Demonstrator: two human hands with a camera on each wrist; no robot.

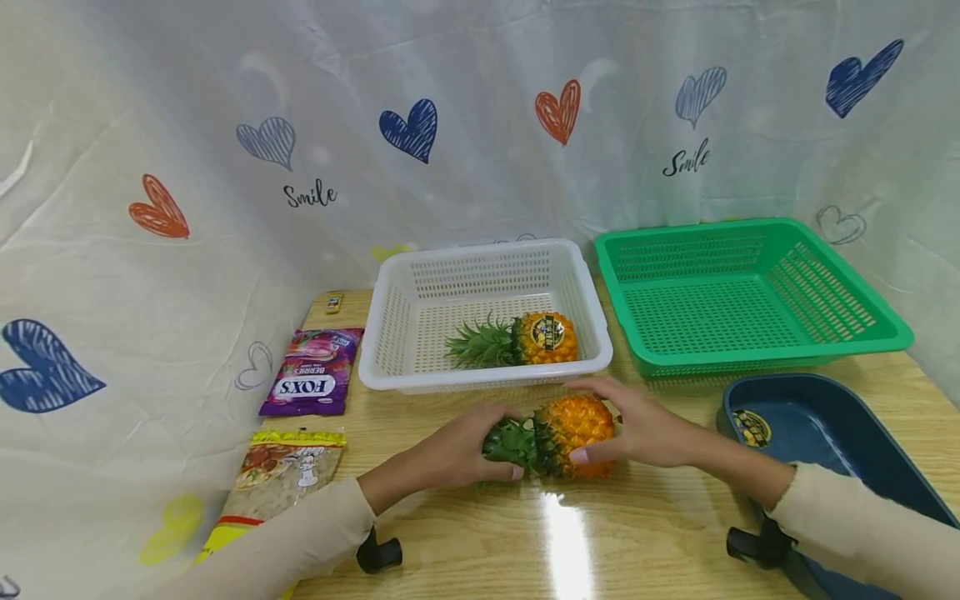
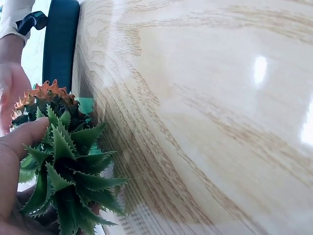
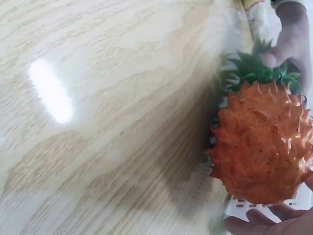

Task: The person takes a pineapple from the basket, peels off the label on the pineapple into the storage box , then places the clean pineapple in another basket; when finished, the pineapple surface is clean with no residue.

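Note:
A toy-like pineapple (image 1: pixel 576 435) with an orange body and green crown lies sideways between both hands, in front of the white basket. My left hand (image 1: pixel 480 446) grips its leaves (image 2: pixel 73 171); in the left wrist view the thumb lies on the crown and the other fingers are partly hidden beneath. My right hand (image 1: pixel 637 425) spans the round orange end, thumb on the near side and fingers on the far side. The right wrist view shows the spiky body (image 3: pixel 264 142) large, with right fingertips (image 3: pixel 239 226) close by its base.
A white basket (image 1: pixel 375 333) holds another pineapple (image 1: pixel 551 337) with a round label. To its right stands a green basket (image 1: pixel 648 358), and a dark blue tray (image 1: pixel 817 387) sits at the right. Purple candy bag (image 1: pixel 315 371) and a yellow-topped food packet (image 1: pixel 288 471) lie left.

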